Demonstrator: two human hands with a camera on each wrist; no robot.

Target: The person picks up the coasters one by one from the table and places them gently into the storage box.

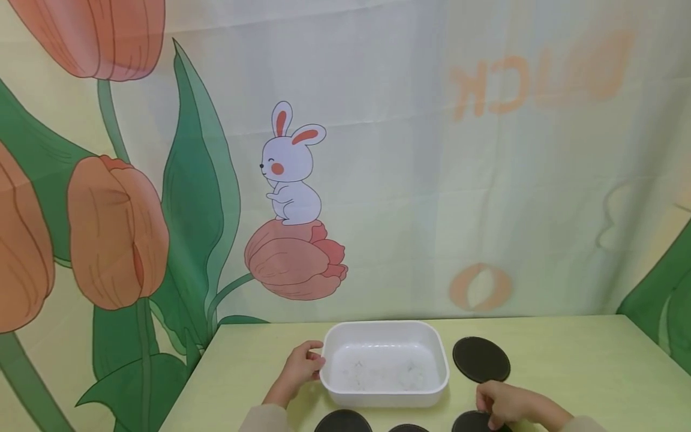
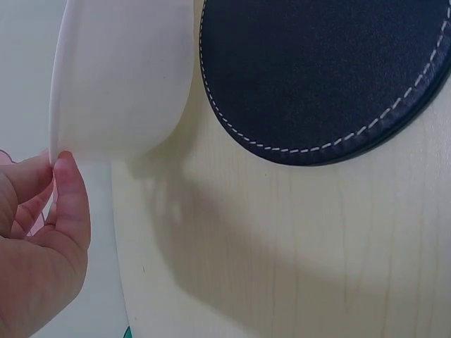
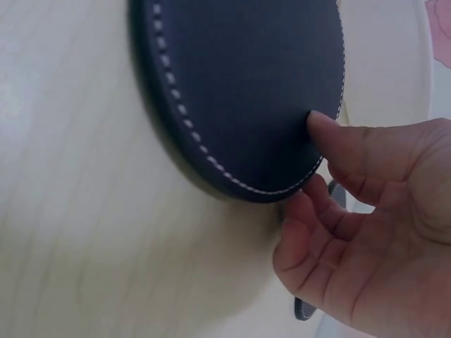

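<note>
A white rectangular dish (image 1: 385, 399) with rounded corners stands on the table, with a few faint marks on its floor. My left hand (image 1: 299, 367) pinches its left rim between thumb and fingers; the left wrist view shows this hold on the dish's edge (image 2: 127, 77). At the bottom right of the head view, my right hand (image 1: 507, 401) holds a round black coaster (image 1: 468, 422) by its edge. The right wrist view shows the thumb on top of this white-stitched coaster (image 3: 254, 91) and the fingers curled at its underside.
Another black coaster (image 1: 481, 359) lies right of the dish. Two similar discs, a left one (image 1: 343, 422) and a middle one (image 1: 408, 428), are cut off by the lower frame edge. A printed cloth (image 1: 388, 180) with tulips and a rabbit hangs behind the pale table (image 1: 583, 366).
</note>
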